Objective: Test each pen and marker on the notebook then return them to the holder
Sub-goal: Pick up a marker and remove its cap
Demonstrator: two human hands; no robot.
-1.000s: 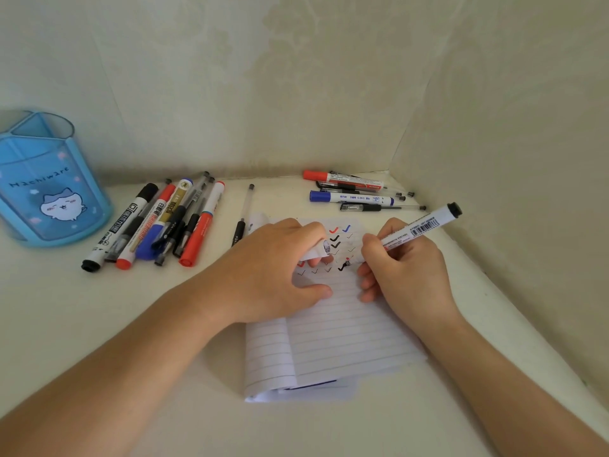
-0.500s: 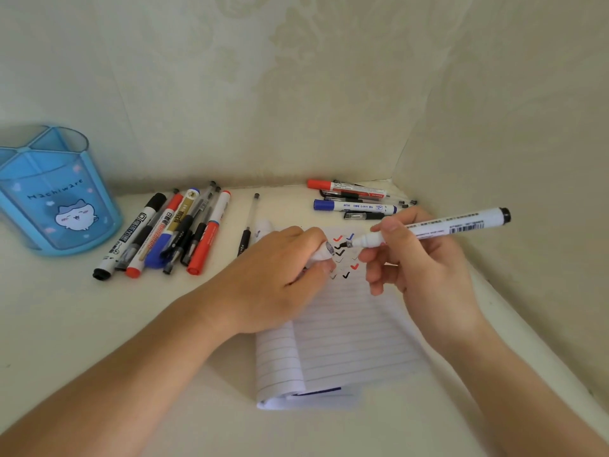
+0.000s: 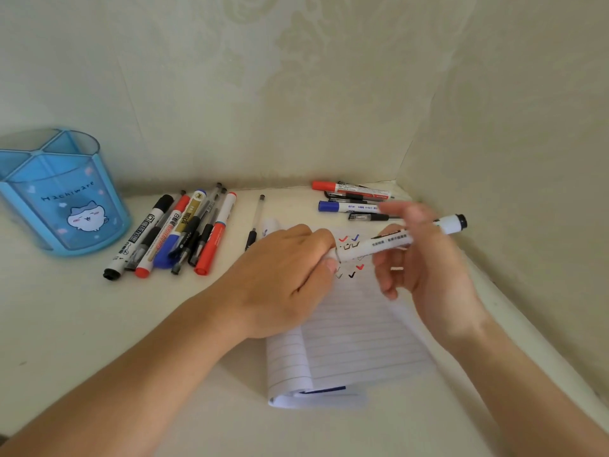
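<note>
Several ticks mark the lined paper notebook [image 3: 362, 341]. Above it the left hand [image 3: 280, 278] pinches the tip of the white black-ended marker [image 3: 379, 247], with the right hand [image 3: 431, 275] fingers [image 3: 385, 282] curled round its barrel. The blue plastic holder [image 3: 66, 206] looks empty, so all returns are still to do.

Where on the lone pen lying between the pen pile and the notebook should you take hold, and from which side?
Pinch the lone pen by its clear upper barrel, from above, fingers either side. It lies flat with bare table flanking that part; its dark lower end sits close to the left hand and notebook.
</note>
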